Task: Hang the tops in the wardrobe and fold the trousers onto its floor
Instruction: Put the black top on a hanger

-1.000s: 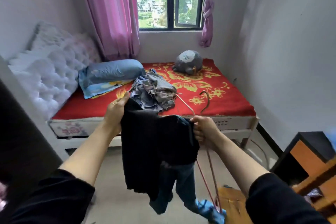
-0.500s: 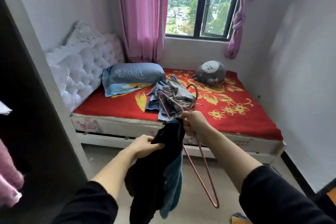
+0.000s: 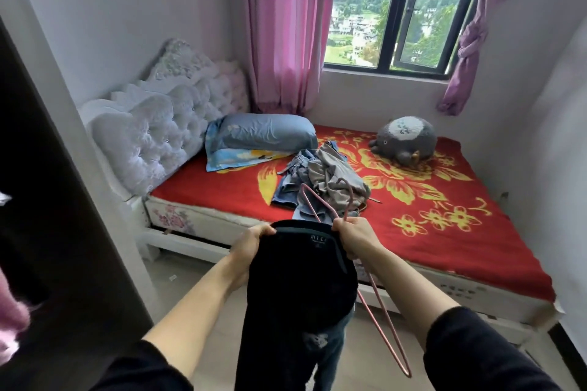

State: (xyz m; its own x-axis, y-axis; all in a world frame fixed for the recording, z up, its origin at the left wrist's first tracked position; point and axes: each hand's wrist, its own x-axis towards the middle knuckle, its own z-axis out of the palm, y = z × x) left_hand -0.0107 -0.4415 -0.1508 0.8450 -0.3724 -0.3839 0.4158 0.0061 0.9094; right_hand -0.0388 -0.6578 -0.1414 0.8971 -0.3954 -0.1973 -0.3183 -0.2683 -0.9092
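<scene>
The black top (image 3: 298, 289) hangs in front of the person, over the floor just off the near edge of the bed (image 3: 444, 232). The left hand (image 3: 251, 241) and right hand (image 3: 352, 235) grip its collar at either side, fingers (image 3: 264, 229) curled round the cloth. The right hand also holds a pink wire hanger (image 3: 349, 197). The top looks soft, limp and light, so it should droop wherever it is unsupported. The collar is the sensible hold, stretched open for the thin, springy hanger. The wardrobe (image 3: 47, 232) stands at the left, and more clothes (image 3: 324, 181) lie on the bed.
</scene>
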